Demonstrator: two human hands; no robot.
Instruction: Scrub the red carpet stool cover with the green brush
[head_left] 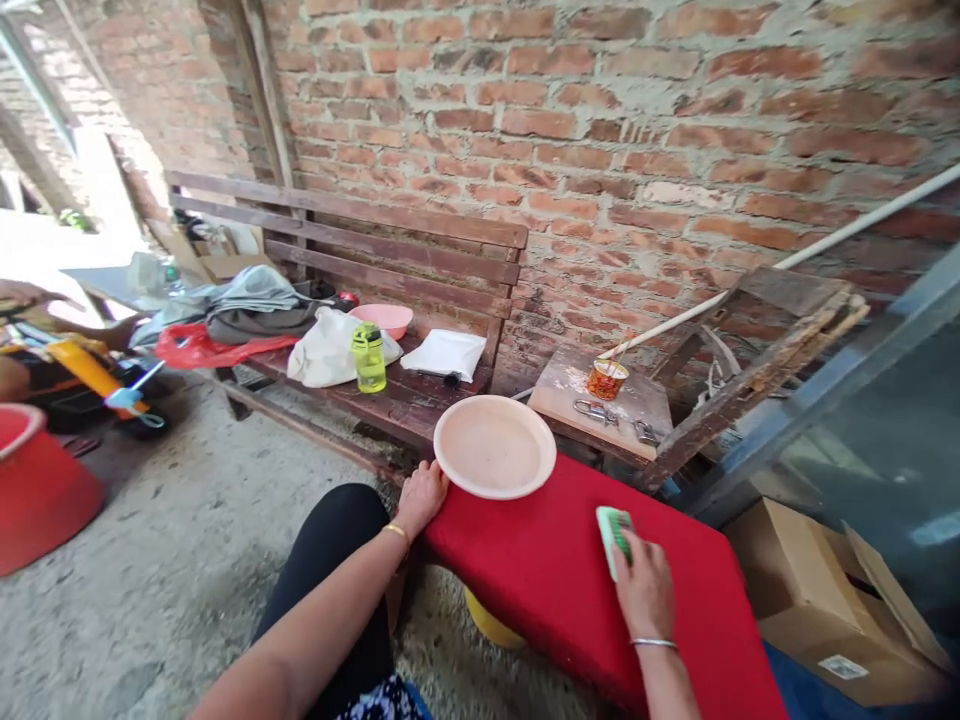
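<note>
Right hand (pixel 651 585): mine, closed round the green brush (pixel 606 540).
Brush: over the red cloth (pixel 525 565); contact I cannot tell.
Left hand (pixel 422 497): mine, at the cloth's corner, just beside the basin (pixel 495 450); whether it grips, I cannot tell.
Basin: upright, on the cloth's far end.
Bench (pixel 420 415): bears an upright bottle (pixel 369 360).
Carton (pixel 817 600): right of the cloth, flap raised.

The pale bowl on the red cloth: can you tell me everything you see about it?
The bowl is round and wide, pale peach with a lighter rim, and looks like plastic. It sits upright, open side up, at the far end of the red cloth. The left hand is close beside it, by the rim; whether it touches is hard to tell.
</note>
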